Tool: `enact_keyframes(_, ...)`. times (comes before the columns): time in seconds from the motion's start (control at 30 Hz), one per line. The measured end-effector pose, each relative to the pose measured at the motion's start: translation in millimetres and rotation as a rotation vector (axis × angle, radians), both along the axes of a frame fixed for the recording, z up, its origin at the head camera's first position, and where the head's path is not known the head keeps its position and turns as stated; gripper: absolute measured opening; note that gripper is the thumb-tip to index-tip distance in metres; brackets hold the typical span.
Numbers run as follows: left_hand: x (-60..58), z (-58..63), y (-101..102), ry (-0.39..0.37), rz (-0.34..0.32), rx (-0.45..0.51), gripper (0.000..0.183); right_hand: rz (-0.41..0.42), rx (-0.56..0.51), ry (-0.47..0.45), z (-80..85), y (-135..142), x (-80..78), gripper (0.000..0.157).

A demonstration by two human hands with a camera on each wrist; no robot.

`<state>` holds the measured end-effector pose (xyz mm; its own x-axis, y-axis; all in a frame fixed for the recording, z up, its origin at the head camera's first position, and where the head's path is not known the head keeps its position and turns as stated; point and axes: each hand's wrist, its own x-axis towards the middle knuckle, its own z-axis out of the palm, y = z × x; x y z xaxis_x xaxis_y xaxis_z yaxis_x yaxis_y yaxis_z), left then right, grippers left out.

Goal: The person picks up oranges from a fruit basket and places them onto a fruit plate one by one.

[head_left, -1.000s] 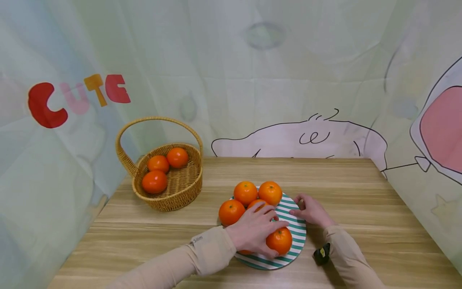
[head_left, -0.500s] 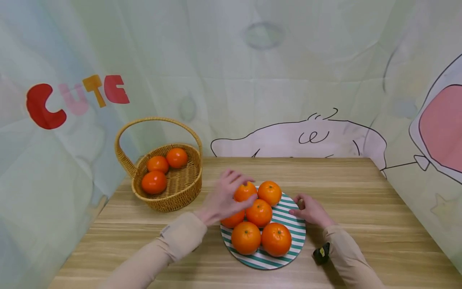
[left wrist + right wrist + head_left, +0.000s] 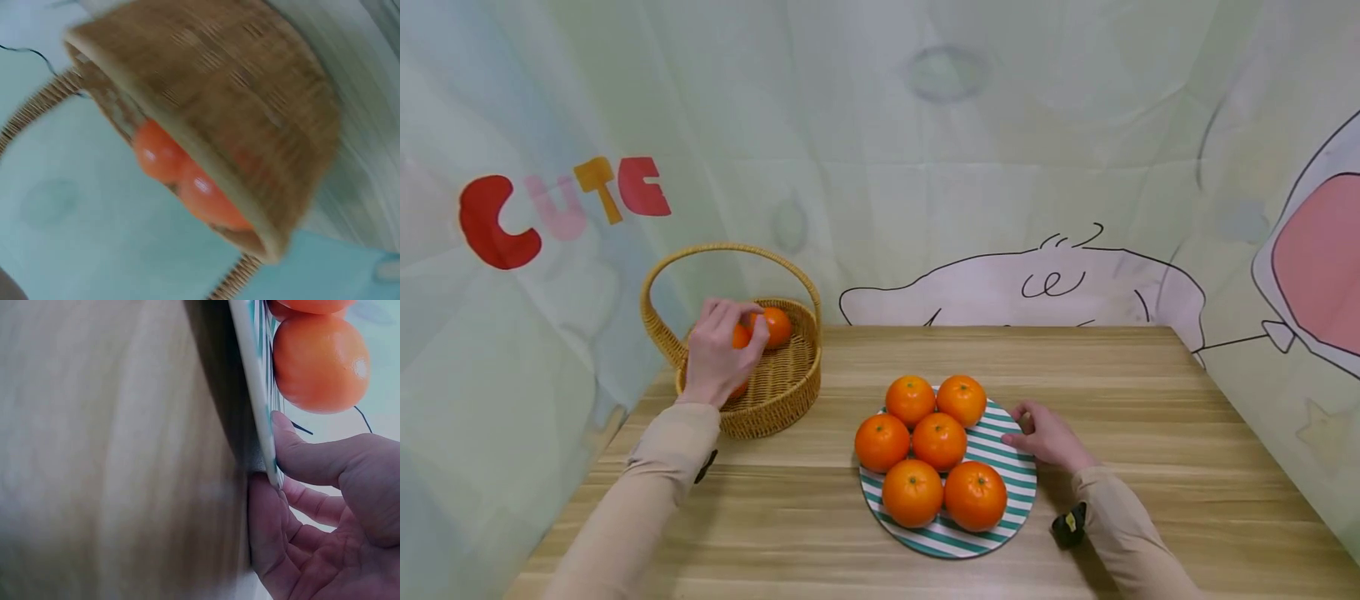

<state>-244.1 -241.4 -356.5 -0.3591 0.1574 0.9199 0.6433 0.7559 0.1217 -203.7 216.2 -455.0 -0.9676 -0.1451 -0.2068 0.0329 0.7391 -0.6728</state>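
Note:
My left hand [image 3: 722,346] is over the left side of the wicker basket [image 3: 771,417], its fingers bent downward and the thumb apart from them. Beside the fingertips lies a glossy red-orange round fruit [image 3: 777,327]; the hand partly covers two more. The left wrist view, blurred, has the basket wall [image 3: 250,94] and two of the fruits [image 3: 209,197] inside. On the right, my right hand [image 3: 1048,437] pinches the edge of a green-and-white striped plate [image 3: 1018,479], thumb on top and fingers beneath the rim [image 3: 256,387]. Several oranges [image 3: 940,442] sit on this plate, grouped toward its left.
A wooden table [image 3: 820,533] bears the basket and the plate. The basket's tall handle [image 3: 730,247] arches above its opening, behind my left hand. Printed curtains [image 3: 880,167] hang close along the table's back and sides.
My left hand has moved from over the oranges on the plate, leftward, to above the basket, carrying nothing visible. The right hand stays at the plate's edge; the plate's oranges look unmoved.

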Motion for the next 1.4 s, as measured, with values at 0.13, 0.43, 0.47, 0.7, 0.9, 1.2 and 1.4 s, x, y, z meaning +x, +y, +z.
enact_keyframes(0.13, -2.8, -4.3, -19, 0.004, 0.103, -0.110, 0.024, 0.000, -0.002, -0.001, 0.3, 0, 0.6, 0.037)
enact_keyframes(0.43, 3.6, -11.3, -38, -0.492, 0.357, -0.227, 0.034, -0.003, -0.010, -0.010, -1.2, -1, 0.4, 0.035)
enact_keyframes(0.47, 4.6, -11.8, -40, -0.543, 0.371, -0.233, 0.037, -0.004, -0.015, -0.014, -1.6, -1, 0.4, 0.035)
enact_keyframes(0.7, 5.0, -15.1, -49, -0.663, 0.384, -0.290, 0.042, -0.011, -0.025, -0.022, -2.5, -1, -0.4, 0.034)
enact_keyframes(0.9, 2.6, -15.2, -48, -0.822, 0.408, -0.336, 0.052, -0.014, -0.024, -0.019, -2.1, -1, -0.5, 0.034)
enact_keyframes(1.2, 5.3, -23.1, -48, -1.022, 0.393, -0.430, 0.057, -0.015, -0.016, -0.011, -1.7, -1, 0.6, 0.035)
enact_keyframes(1.4, 6.2, -25.4, -47, -1.051, 0.399, -0.412, 0.056, -0.006, -0.015, -0.004, -0.9, -1, 0.9, 0.036)
